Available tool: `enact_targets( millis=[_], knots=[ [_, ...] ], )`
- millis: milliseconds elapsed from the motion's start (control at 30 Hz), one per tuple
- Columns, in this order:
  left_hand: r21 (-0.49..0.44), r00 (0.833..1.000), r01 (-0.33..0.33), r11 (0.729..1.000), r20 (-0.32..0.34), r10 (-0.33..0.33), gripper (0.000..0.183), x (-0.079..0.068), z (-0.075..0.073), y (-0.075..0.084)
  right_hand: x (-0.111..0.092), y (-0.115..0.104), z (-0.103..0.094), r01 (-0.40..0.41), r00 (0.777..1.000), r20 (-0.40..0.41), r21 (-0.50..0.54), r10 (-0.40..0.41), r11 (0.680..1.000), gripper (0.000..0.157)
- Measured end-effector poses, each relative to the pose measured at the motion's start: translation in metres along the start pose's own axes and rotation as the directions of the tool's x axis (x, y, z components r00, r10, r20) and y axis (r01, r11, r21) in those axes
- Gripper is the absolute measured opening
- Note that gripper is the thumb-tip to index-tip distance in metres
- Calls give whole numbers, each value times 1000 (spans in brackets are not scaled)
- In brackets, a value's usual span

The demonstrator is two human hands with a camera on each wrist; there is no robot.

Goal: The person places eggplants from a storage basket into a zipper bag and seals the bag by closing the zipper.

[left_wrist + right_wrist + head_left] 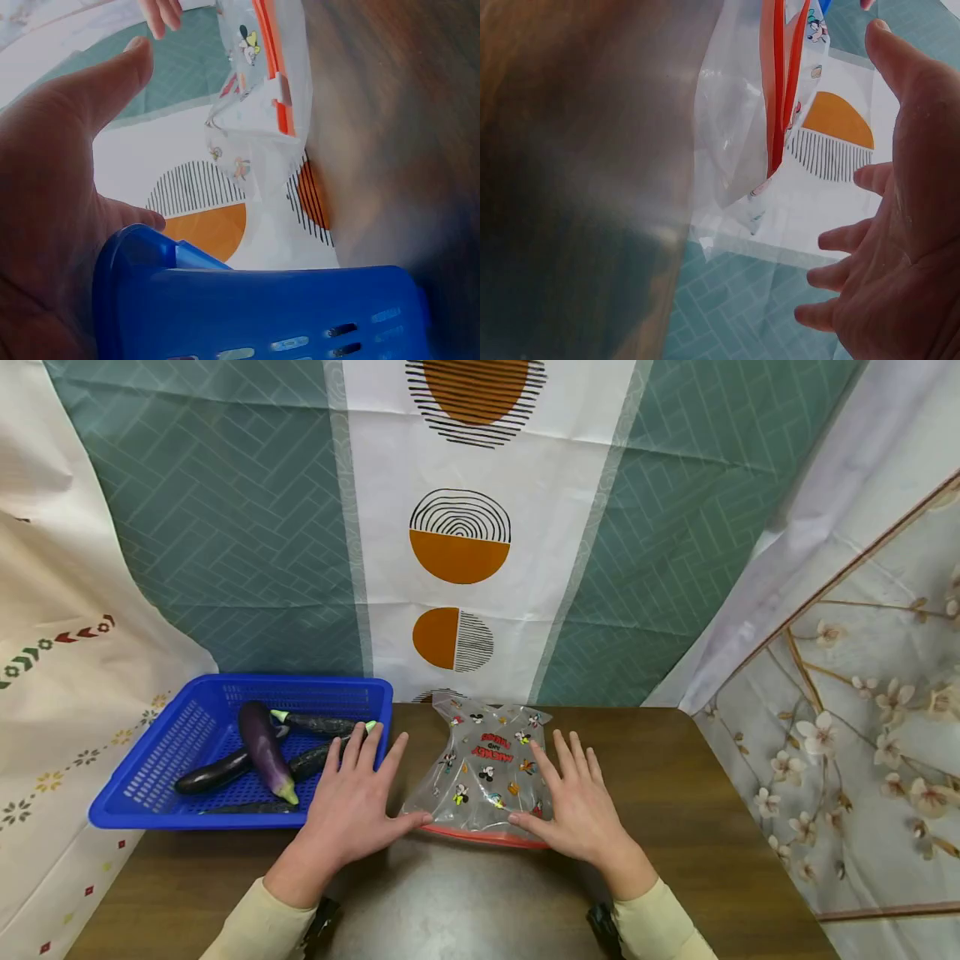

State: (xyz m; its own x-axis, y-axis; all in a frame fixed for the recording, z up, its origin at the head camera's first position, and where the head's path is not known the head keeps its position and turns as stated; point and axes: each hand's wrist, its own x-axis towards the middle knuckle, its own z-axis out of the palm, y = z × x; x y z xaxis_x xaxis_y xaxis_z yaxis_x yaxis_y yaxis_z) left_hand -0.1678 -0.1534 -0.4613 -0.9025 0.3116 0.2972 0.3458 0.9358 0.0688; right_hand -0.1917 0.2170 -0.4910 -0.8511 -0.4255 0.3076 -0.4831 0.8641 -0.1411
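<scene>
A clear bag (468, 814) with small cartoon pictures is laid just to the right of the blue basket (187, 821). Its red zip strip (483, 837) is roughly lined up with the basket's front edge. Nothing is held. The fingers of the left hand (350, 810) are stretched out by the basket's right edge; it cannot be told if that edge is touched. The right hand (581, 806) is held farther from the basket, past the bag's middle, with its fingers straight and let go of everything.

The basket could be bumped if the left hand were moved a little carelessly, because it is so close. The purple eggplant (258, 739) could then be rolled, since it is laid across other long, dark vegetables (217, 774) inside the basket. The bag could be slid away or crumpled by a push, since it looks thin and light. The little slider (282, 88), at the zip end nearer the basket, could be missed because it is small. If the zip were tugged hard, the plastic might be torn.
</scene>
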Motion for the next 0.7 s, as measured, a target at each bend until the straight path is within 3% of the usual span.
enact_targets(
  millis=[433, 700],
  knots=[
    [4, 1000, 1, 1000, 9, -1, 119, -2, 1, -1, 0, 3, 5, 59, 998, -13, 15, -59, 998, 116],
    [0, 1000, 2, 1000, 19, -2, 120, -1, 1, -3, -1, 3, 6, 62, 997, 48, 26, -63, 998, 118]
  ],
)
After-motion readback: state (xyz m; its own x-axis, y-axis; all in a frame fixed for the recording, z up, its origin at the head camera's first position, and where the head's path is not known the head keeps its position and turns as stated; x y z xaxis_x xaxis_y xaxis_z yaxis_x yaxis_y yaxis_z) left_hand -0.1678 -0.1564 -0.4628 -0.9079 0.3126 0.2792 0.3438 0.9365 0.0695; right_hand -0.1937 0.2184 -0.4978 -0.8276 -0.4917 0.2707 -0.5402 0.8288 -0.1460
